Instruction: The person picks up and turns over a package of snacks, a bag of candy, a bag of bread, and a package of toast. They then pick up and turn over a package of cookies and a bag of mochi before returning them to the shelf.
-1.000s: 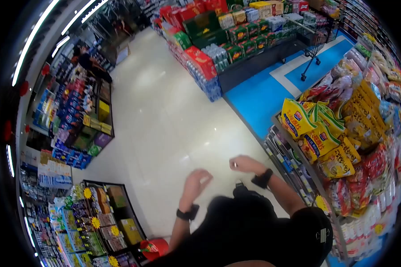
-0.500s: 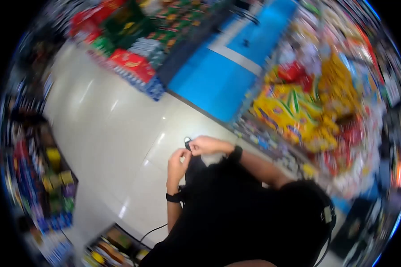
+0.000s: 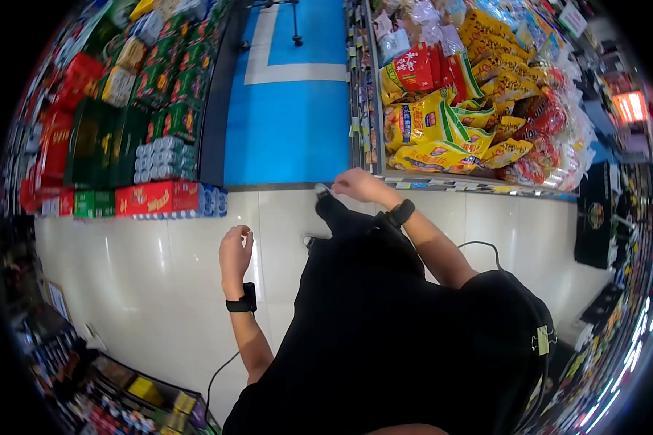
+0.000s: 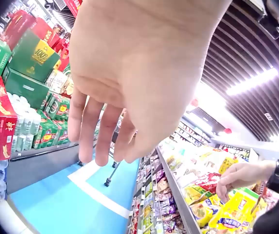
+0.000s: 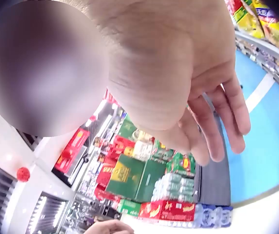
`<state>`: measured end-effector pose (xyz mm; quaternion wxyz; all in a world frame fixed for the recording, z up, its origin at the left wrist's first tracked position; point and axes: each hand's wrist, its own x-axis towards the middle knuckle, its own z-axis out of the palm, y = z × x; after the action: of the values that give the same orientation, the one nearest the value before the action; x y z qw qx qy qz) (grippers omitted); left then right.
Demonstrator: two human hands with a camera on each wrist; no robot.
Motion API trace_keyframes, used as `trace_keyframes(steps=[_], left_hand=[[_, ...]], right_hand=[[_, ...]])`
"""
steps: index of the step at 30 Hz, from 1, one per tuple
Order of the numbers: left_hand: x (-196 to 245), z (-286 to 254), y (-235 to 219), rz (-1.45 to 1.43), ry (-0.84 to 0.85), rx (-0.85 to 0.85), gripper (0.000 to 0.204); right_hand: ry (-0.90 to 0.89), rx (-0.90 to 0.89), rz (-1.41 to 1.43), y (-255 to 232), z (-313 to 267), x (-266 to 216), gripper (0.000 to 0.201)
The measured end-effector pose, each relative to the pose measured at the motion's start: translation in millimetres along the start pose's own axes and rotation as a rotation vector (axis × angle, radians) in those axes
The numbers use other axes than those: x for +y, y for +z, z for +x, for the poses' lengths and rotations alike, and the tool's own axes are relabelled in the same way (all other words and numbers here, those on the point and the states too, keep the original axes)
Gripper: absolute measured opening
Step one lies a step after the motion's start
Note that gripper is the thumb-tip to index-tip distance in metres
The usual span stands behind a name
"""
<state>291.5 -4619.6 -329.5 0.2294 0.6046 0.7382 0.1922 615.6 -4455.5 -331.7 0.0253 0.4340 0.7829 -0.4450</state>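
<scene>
**Shopper's hands hang free in a supermarket aisle**

At far left in the head view, stacked drink cartons (image 3: 101, 138) in red and green rise beside shrink-wrapped packs of bottled water (image 3: 163, 158), with a long red carton (image 3: 149, 198) lying along the foot of the pile. A blue floor panel (image 3: 290, 123) with a white border runs up the middle, meeting pale glossy floor tiles (image 3: 159, 268).

The person's left hand (image 3: 235, 253) is raised over the tiles, fingers relaxed and gently bent, holding nothing; a black wrist strap (image 3: 241, 301) sits below it, with a thin cable trailing down the forearm. The left wrist view shows the same hand (image 4: 134, 73) from beneath, its fingers (image 4: 106, 131) hanging loose and slightly apart, touching nothing.

Further right, the right hand (image 3: 357, 184) reaches out near the front edge of the snack shelf (image 3: 479, 187), just short of it. The right wrist view shows this hand (image 5: 178, 73) with fingers (image 5: 227, 122) loosely extended and nothing in its grasp. It is the hand nearest the goods: yellow snack bags (image 3: 432, 138) are heaped on the shelf just beyond it, with red bags (image 3: 432, 69) above them and more packets in clear wrap further right. The person wears a black top (image 3: 399, 341), which fills the lower frame.
</scene>
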Motion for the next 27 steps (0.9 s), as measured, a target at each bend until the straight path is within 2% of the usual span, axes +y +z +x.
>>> trace_keyframes(steps=[2,5,6,7,8,9,10,11,13,15,16,17,19,21,24,25,27], left_hand=[[-11,33,10,-0.026,0.045,-0.032,0.012],[-15,87,27,-0.030,0.074,-0.162,0.020],[-11,105,29,-0.068,0.050,-0.241,0.022],[-8,124,29,-0.068,0.105,-0.275,0.023],[1,142,22,-0.051,0.116,-0.301,0.024],[13,164,14,-0.040,0.129,-0.317,0.024],[22,185,5,-0.017,0.135,-0.306,0.024],[28,204,-4,-0.047,0.134,-0.293,0.024],[40,253,-10,-0.064,0.155,-0.281,0.024],[44,294,-11,0.017,0.203,-0.244,0.024],[53,312,-14,0.184,0.266,-0.283,0.025],[56,325,-11,0.184,0.274,-0.304,0.025],[67,360,-3,0.168,0.373,-0.357,0.024],[82,390,6,0.106,0.385,-0.426,0.026],[98,437,21,0.123,0.424,-0.590,0.030],[103,453,25,0.115,0.436,-0.599,0.030],[112,484,29,0.056,0.486,-0.603,0.026]], right_hand=[[-0.113,0.265,0.116,-10,15,20,0.023],[-0.037,0.443,0.236,-30,49,41,0.023],[0.025,0.565,0.307,-34,63,53,0.026],[0.150,0.716,0.291,-40,78,64,0.028],[0.240,0.840,0.370,-45,95,83,0.039],[0.350,1.016,0.507,-42,126,122,0.045],[0.434,1.088,0.578,-62,133,125,0.045],[0.445,1.116,0.824,-84,138,117,0.043],[0.493,1.091,1.006,-121,169,139,0.041],[0.361,1.134,0.900,-146,201,180,0.041],[0.348,1.196,0.923,-156,219,196,0.042],[0.326,1.271,0.932,-167,229,209,0.043],[0.426,1.252,1.091,-210,225,188,0.046],[0.448,1.297,1.027,-229,242,210,0.047],[0.551,1.420,0.658,-257,271,247,0.052],[0.563,1.430,0.648,-263,277,262,0.052],[0.457,1.594,0.118,-284,285,267,0.059]])
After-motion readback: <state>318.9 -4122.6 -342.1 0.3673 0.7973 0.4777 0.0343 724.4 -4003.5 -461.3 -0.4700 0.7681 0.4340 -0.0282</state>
